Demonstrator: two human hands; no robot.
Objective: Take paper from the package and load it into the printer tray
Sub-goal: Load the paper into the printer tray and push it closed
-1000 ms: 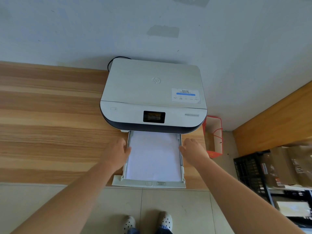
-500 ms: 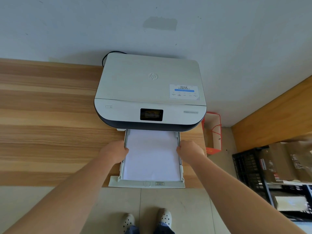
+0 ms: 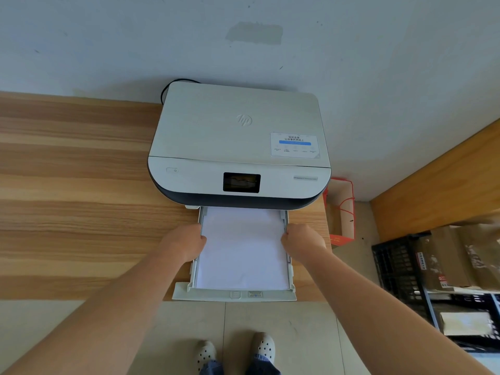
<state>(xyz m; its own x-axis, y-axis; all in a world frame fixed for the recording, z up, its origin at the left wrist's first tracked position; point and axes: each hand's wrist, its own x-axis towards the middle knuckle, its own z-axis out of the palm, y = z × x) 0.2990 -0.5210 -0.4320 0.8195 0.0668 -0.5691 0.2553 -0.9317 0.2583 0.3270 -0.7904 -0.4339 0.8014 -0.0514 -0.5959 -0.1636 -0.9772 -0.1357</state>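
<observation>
Paper tray (image 3: 234, 294) sticks straight out of the printer (image 3: 239, 147) toward the camera, long axis front to back, with a white paper stack (image 3: 243, 250) lying flat inside. Left hand (image 3: 184, 243) and right hand (image 3: 303, 243) are curled on the tray's side rails, probably gripping them. It all sits on a wooden desk (image 3: 75, 185) against a pale wall (image 3: 135, 36).
</observation>
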